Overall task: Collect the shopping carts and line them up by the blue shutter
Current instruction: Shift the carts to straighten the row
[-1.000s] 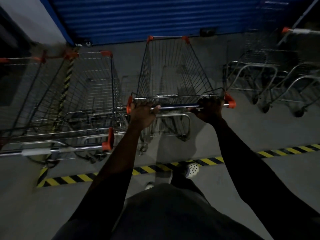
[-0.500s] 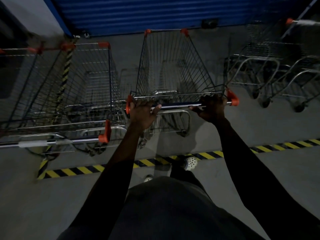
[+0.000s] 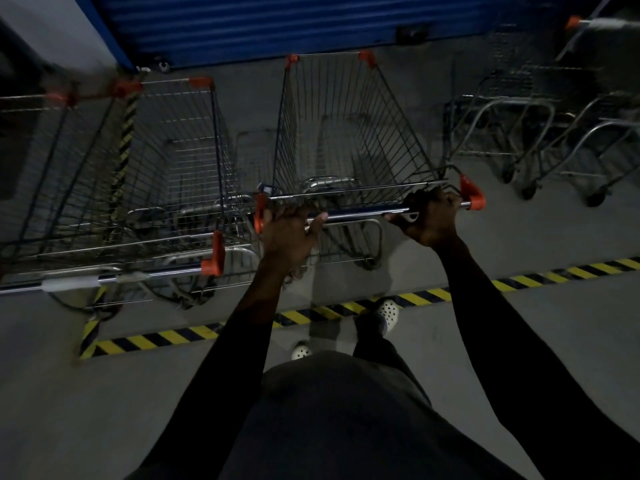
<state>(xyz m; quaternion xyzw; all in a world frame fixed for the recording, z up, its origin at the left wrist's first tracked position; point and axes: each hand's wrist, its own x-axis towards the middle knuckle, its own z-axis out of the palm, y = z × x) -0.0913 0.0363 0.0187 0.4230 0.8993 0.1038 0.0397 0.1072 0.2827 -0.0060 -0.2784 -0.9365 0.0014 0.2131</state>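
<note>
Fingers of left hand (image 3: 289,233), right hand (image 3: 433,220) clamped on cart handle (image 3: 360,215); basket front (image 3: 327,55) near blue shutter (image 3: 277,26); neighbour cart (image 3: 156,174) beside.

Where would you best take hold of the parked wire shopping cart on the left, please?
Grip the parked wire cart's chrome handle bar from the near side: the bar spans its rear, facing you, while its nose points at the blue shutter.

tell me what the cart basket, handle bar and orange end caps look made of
The cart basket looks like thin steel wire, likely plated: a welded grid with dull silver glints. The handle bar seems a metal tube with a chrome-like finish, showing bright highlights. The orange end caps are probably moulded plastic, matte and solid-coloured.
</note>
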